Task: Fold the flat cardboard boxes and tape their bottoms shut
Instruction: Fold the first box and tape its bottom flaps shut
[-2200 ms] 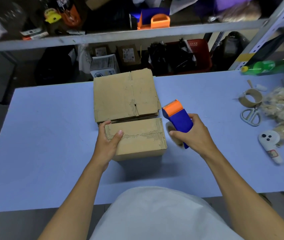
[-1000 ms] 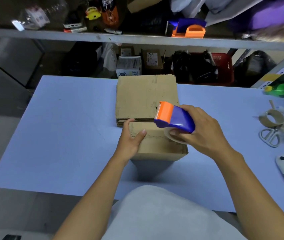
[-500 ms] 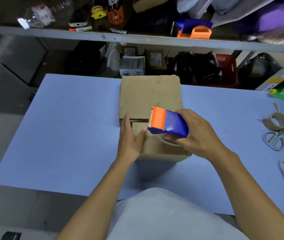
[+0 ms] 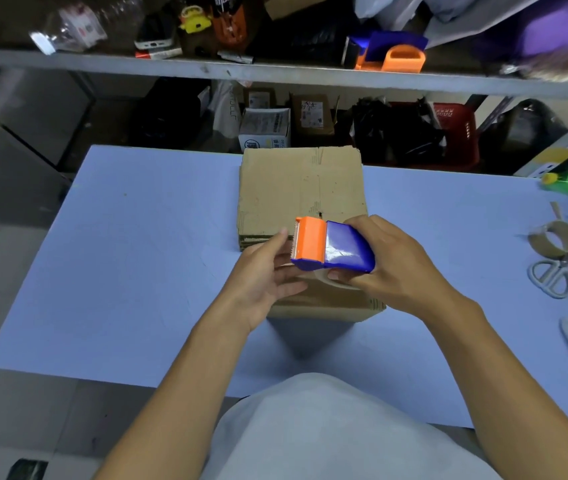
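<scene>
Nearest on the blue table (image 4: 130, 271) stands the folded box (image 4: 327, 301), just under both hands. The right hand (image 4: 396, 268) grips a blue and orange tape dispenser (image 4: 332, 249) above the box top. The left hand (image 4: 265, 275) has relaxed, loosely spread fingers at the dispenser's toothed orange end, holding nothing I can make out. Behind lies a stack of flat cardboard boxes (image 4: 301, 188).

Dim overhead light (edges blurred, warped).
</scene>
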